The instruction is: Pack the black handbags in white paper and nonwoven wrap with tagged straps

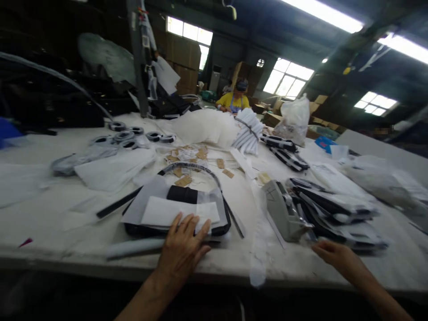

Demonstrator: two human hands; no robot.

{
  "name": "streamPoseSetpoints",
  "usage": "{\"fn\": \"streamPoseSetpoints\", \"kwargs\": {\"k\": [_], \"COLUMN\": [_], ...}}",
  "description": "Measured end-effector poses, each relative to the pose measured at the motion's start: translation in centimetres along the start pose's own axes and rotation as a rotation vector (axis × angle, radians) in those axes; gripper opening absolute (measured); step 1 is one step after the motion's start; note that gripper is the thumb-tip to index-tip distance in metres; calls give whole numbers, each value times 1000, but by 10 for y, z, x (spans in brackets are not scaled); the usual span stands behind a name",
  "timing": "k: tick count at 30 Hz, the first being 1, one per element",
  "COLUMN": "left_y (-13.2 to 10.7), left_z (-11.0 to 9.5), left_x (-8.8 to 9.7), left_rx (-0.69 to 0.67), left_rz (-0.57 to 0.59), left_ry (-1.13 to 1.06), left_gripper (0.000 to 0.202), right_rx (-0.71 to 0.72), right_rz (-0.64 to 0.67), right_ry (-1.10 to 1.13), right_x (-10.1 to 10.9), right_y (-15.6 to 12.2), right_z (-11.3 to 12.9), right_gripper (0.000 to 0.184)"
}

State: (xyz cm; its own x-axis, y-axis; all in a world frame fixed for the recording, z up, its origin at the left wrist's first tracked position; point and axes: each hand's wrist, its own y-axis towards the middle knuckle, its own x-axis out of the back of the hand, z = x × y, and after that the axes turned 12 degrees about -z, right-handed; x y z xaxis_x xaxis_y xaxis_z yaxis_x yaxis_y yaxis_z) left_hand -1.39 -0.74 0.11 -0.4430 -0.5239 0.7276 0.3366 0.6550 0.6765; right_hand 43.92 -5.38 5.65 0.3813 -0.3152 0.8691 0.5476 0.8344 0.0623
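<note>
A black handbag (219, 229) lies in front of me with its handle (214, 176) arched toward the far side. White wrapping sheets (160, 211) cover its upper face, and a black rolled piece (182, 194) shows above them. My left hand (182, 243) rests flat on the folded white sheet, fingers spread. To the right stands a grey tape dispenser (279, 209). My right hand (329, 250) is at its front end, thumb and finger pinched on what looks like a clear strip of tape (306, 240); blur hides the detail.
Wrapped black bags (337, 218) are stacked beside the dispenser. Brown tags (200, 154), wrapped rings (123, 136), white sheets (203, 127) and a bundle of white rolls (249, 131) lie farther back. A person in yellow (232, 100) sits across the table.
</note>
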Motion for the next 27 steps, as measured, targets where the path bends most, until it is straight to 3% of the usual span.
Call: {"fn": "streamPoseSetpoints", "kwargs": {"k": [3, 6, 9, 12, 16, 20, 22, 25, 27], "left_y": [3, 3, 3, 3, 2, 0, 0, -2, -2], "left_z": [-3, -5, -5, -6, -7, -8, -8, -8, -7], "left_x": [3, 6, 7, 4, 1, -2, -3, -4, -5], "left_rx": [30, 46, 42, 32, 39, 54, 57, 59, 61], "left_rz": [42, 84, 90, 59, 32, 27, 30, 23, 14], "left_ry": [-13, -20, -26, -17, -10, -25, -34, -37, -41], "left_gripper": [60, 66, 69, 69, 72, 77, 76, 73, 72], "right_rx": [251, 492, 765, 1049, 1281, 1385, 1517, 1755, 1789], "right_rz": [247, 446, 692, 797, 855, 903, 886, 731, 538], "right_ry": [56, 74, 49, -57, -347, -575, -586, -483, -436], "right_x": [7, -2, -28, -65, -112, -142, -150, -154, -151], "right_y": [-6, -27, -39, -40, -37, -35, -29, -6, 15], "right_z": [51, 150, 248, 310, 350, 364, 366, 365, 364], "right_gripper": [35, 25, 15, 5, 8, 13, 15, 23, 35]}}
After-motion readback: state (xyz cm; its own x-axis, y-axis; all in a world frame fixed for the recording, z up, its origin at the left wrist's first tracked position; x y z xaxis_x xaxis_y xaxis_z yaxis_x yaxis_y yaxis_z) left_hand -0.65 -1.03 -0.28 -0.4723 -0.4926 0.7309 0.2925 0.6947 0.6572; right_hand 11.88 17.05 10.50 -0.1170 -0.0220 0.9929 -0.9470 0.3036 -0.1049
